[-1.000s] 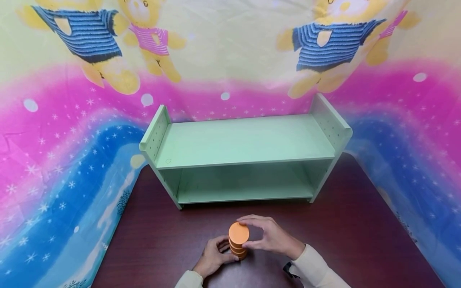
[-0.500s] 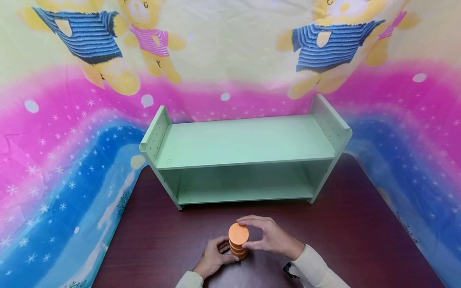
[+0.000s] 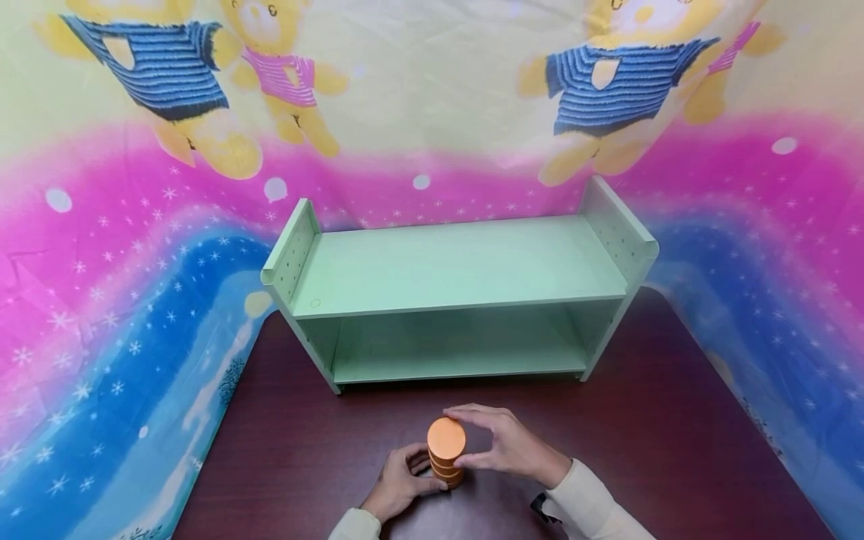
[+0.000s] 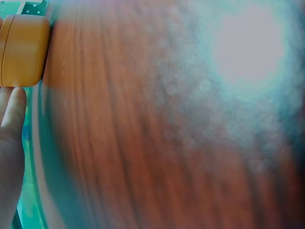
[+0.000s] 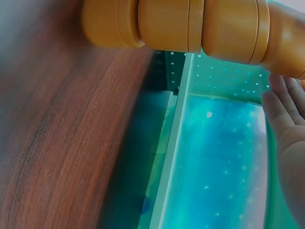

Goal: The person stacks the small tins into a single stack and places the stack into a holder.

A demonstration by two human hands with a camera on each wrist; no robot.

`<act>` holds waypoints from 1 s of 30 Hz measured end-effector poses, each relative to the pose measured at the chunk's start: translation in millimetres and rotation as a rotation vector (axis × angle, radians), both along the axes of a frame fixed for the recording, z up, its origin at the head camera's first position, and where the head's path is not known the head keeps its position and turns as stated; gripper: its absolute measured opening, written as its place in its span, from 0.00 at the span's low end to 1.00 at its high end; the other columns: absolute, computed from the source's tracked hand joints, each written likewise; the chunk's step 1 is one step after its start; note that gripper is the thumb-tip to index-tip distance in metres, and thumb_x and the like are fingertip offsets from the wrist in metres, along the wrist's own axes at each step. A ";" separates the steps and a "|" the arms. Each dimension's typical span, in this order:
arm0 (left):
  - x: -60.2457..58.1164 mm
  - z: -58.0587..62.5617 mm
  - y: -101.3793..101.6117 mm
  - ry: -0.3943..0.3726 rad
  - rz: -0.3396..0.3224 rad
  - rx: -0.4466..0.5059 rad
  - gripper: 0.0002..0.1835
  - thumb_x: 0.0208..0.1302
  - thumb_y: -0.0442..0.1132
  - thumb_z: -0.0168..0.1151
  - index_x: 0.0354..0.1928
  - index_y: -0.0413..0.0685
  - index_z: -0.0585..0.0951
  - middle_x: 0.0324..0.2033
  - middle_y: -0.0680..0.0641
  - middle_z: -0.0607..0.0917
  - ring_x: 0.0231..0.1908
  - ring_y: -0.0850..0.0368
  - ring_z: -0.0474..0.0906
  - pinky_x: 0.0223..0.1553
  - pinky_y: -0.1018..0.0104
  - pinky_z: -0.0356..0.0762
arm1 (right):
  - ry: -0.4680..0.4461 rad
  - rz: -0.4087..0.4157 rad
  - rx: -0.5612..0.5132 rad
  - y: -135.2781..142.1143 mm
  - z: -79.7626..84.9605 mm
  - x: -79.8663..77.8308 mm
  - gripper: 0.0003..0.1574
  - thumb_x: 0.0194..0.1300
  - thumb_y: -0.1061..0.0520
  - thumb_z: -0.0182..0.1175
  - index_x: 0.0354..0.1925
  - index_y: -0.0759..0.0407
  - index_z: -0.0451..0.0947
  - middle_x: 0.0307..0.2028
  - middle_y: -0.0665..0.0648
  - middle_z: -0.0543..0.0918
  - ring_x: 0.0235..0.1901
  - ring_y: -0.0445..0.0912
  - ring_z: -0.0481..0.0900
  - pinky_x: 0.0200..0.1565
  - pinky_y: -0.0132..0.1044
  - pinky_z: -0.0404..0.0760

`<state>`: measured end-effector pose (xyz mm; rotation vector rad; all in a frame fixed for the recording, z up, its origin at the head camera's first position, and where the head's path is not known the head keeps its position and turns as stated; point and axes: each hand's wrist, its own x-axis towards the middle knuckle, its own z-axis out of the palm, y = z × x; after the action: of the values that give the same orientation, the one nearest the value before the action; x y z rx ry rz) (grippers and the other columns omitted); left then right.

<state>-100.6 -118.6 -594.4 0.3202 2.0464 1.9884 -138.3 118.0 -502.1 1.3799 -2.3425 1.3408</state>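
A stack of orange cylinders (image 3: 448,454) is held between the two hands, and its base is set on the dark red-brown surface (image 3: 290,442). Its long axis is kept close to upright, and the flat round face of the topmost cylinder (image 3: 446,438) is turned upward. Low on the stack, the left hand (image 3: 398,482) is curved partway round it from the left: the fingers are bent behind, the thumb is laid at the near side by the base, and the stack is gripped loosely between them. Above and to the right of that hand, the topmost cylinder is pinched by the right hand (image 3: 511,445), whose thumb and fingers are parted only about as far as the round face is wide, with fingertips at the far rim and the thumb at the near right edge. Four cylinders can be counted end to end from the right wrist, and a seam (image 5: 189,24) is seen near the upper end of each of the lower three. From the left wrist, the lowest cylinder (image 4: 27,50) is seen with its base to the surface and its side touched by a fingertip. Beyond both hands, well apart from them, a pale green shelf (image 3: 459,262) is stood, its length lying crosswise to the upright stack.
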 end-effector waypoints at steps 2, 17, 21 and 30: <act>0.0 0.6 0.3 -0.011 0.001 -0.005 0.30 0.47 0.26 0.79 0.55 0.29 0.79 0.50 0.37 0.84 0.54 0.50 0.81 0.56 0.65 0.80 | 0.010 -0.010 0.009 1.2 -0.8 0.3 0.41 0.54 0.54 0.78 0.62 0.66 0.75 0.56 0.60 0.82 0.55 0.51 0.81 0.54 0.43 0.83; -1.3 0.5 -0.1 -0.006 0.004 -0.004 0.31 0.45 0.24 0.79 0.55 0.29 0.79 0.50 0.36 0.84 0.52 0.54 0.82 0.56 0.66 0.80 | -0.057 -0.059 0.042 9.4 -11.2 4.7 0.44 0.52 0.51 0.79 0.63 0.66 0.75 0.57 0.58 0.82 0.56 0.50 0.80 0.54 0.43 0.83; -1.3 -0.4 -0.3 0.000 -0.001 -0.002 0.31 0.45 0.23 0.78 0.54 0.28 0.79 0.50 0.35 0.84 0.52 0.55 0.82 0.56 0.65 0.80 | -0.094 -0.058 0.036 10.6 -13.9 5.5 0.45 0.50 0.55 0.80 0.63 0.66 0.74 0.57 0.58 0.81 0.55 0.50 0.81 0.54 0.44 0.84; -1.5 -0.6 -0.5 -0.009 -0.006 0.005 0.30 0.45 0.22 0.78 0.54 0.27 0.79 0.50 0.35 0.84 0.51 0.58 0.82 0.56 0.66 0.80 | -0.120 -0.092 0.063 12.7 -26.7 8.8 0.44 0.52 0.53 0.79 0.63 0.67 0.75 0.55 0.59 0.82 0.53 0.51 0.82 0.53 0.43 0.84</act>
<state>-102.2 -119.2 -595.0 0.3182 2.0327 1.9882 -129.4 130.7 -528.8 1.2221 -2.5123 1.3719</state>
